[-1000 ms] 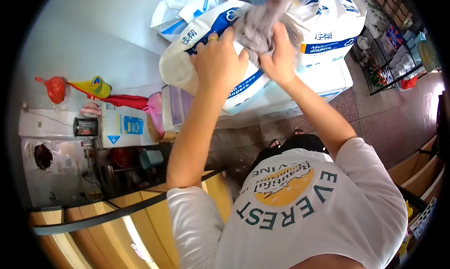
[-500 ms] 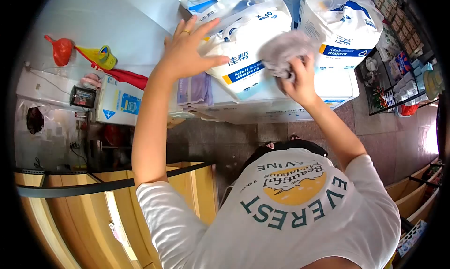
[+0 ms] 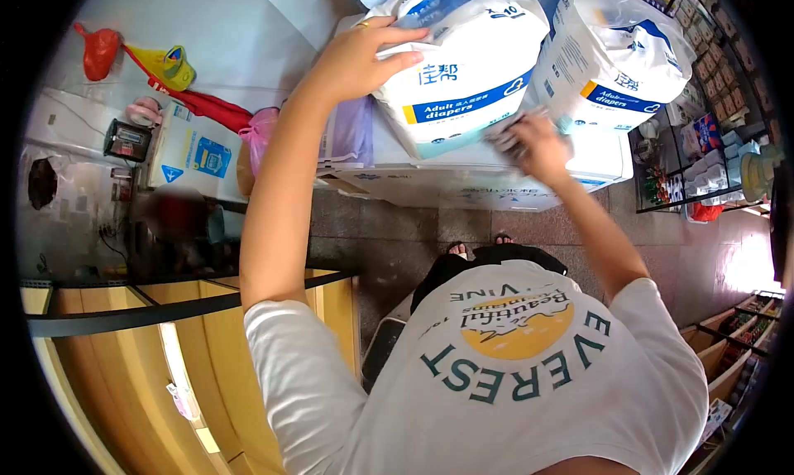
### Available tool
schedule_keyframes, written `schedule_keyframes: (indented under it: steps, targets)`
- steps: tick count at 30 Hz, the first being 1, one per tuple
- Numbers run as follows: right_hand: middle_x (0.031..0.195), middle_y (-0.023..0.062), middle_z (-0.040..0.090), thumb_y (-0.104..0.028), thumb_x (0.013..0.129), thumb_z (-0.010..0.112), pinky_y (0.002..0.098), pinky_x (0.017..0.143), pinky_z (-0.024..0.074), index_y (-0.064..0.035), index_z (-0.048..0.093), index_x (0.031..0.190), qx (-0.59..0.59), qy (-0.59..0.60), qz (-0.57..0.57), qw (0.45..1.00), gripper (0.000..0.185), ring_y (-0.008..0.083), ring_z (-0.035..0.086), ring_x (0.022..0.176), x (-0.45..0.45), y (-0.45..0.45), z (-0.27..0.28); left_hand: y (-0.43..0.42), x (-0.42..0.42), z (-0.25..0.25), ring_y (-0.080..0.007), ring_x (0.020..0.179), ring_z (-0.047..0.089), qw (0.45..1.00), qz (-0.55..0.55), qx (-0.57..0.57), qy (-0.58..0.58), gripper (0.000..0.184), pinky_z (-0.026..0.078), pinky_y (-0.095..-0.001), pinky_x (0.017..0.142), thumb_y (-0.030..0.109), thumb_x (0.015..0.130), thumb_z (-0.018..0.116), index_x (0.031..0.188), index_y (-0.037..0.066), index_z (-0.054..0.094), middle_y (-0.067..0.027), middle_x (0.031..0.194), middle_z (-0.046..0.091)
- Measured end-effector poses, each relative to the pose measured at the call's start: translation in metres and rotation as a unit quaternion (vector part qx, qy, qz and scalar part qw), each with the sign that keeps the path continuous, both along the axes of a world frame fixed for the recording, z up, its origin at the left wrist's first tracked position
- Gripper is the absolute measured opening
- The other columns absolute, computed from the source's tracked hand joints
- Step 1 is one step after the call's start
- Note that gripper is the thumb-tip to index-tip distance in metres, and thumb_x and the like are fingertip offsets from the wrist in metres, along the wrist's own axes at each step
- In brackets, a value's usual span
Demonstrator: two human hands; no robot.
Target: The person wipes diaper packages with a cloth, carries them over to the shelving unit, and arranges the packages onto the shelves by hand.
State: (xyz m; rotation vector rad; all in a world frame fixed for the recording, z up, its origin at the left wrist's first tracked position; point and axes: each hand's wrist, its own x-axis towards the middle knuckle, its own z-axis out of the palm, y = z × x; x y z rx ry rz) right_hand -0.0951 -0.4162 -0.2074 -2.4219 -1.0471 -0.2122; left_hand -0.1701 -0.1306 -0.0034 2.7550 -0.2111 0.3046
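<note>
Two packs of adult diapers stand side by side on a white box, upright, their blue label bands facing the wearer. Left hand, ring on one finger, lies at the upper left edge of the nearer diaper pack; thumb and forefinger extended over the white plastic, touching. Cannot tell whether it pinches the wrapper. Right hand, blurred, grasps a bunched grey cloth at the lower right corner of that pack, above the box's front part. Contact between cloth and pack unclear.

Second diaper pack just right of the first, beyond the right hand. Purple package on the left, partly behind the left forearm. Pink plastic bag farther left; red bag well apart, against the pale wall. Tiled floor below, sandalled feet on it.
</note>
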Motion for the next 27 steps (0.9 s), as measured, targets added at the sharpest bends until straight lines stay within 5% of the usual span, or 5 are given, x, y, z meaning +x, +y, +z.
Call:
schedule_keyframes:
  steps: [5, 11, 21, 24, 27]
  targets:
    - [0.101, 0.0088, 0.053, 0.003, 0.053, 0.063, 0.0362, 0.078, 0.0457, -0.0119, 0.06, 0.104, 0.237, -0.15, 0.055, 0.958, 0.053, 0.0296, 0.052, 0.095, -0.001, 0.002, 0.096, 0.002, 0.008, -0.008, -0.0314, 0.114, 0.049, 1.0, 0.008, -0.009, -0.003, 0.034, 0.042, -0.0354, 0.091, 0.03, 0.082, 0.061, 0.115, 0.02, 0.061, -0.0194, 0.133, 0.041]
    - [0.1, 0.0066, 0.051, -0.005, 0.047, 0.069, 0.0344, 0.067, 0.0489, -0.0144, 0.059, 0.1, 0.261, -0.175, 0.14, 0.939, 0.055, 0.0254, 0.049, 0.092, -0.03, 0.08, 0.056, 0.006, 0.006, -0.012, -0.0278, 0.108, 0.053, 0.999, 0.008, 0.019, -0.043, 0.033, 0.044, -0.0316, 0.087, 0.03, 0.082, 0.061, 0.113, 0.02, 0.062, -0.0192, 0.126, 0.047]
    - [0.11, 0.0084, 0.051, -0.007, 0.059, 0.068, 0.0364, 0.085, 0.0447, -0.0102, 0.054, 0.11, -0.075, -0.089, 0.203, 0.972, 0.053, 0.0261, 0.047, 0.105, -0.065, 0.104, -0.029, 0.0, 0.0, -0.013, -0.028, 0.105, 0.055, 0.999, 0.008, -0.002, -0.04, 0.031, 0.044, -0.0316, 0.085, 0.03, 0.082, 0.061, 0.11, 0.018, 0.064, -0.018, 0.126, 0.049]
    - [0.117, 0.0091, 0.052, -0.008, 0.064, 0.069, 0.0438, 0.098, 0.0364, -0.0106, 0.051, 0.116, -0.204, 0.089, 0.133, 0.966, 0.055, 0.026, 0.048, 0.111, -0.045, 0.075, 0.027, 0.005, 0.001, -0.019, -0.0288, 0.105, 0.055, 0.999, 0.009, -0.025, -0.038, 0.03, 0.044, -0.0326, 0.086, 0.029, 0.083, 0.06, 0.109, 0.015, 0.064, -0.0175, 0.127, 0.048]
    - [0.098, 0.0132, 0.061, 0.005, 0.056, 0.061, 0.0353, 0.079, 0.049, -0.0061, 0.06, 0.099, 0.109, 0.007, 0.11, 0.988, 0.045, 0.03, 0.059, 0.092, 0.019, 0.022, 0.068, 0.01, 0.01, -0.03, -0.0339, 0.104, 0.054, 0.993, 0.007, -0.045, -0.106, 0.033, 0.043, -0.0352, 0.088, 0.038, 0.079, 0.062, 0.1, 0.014, 0.067, -0.0175, 0.122, 0.052]
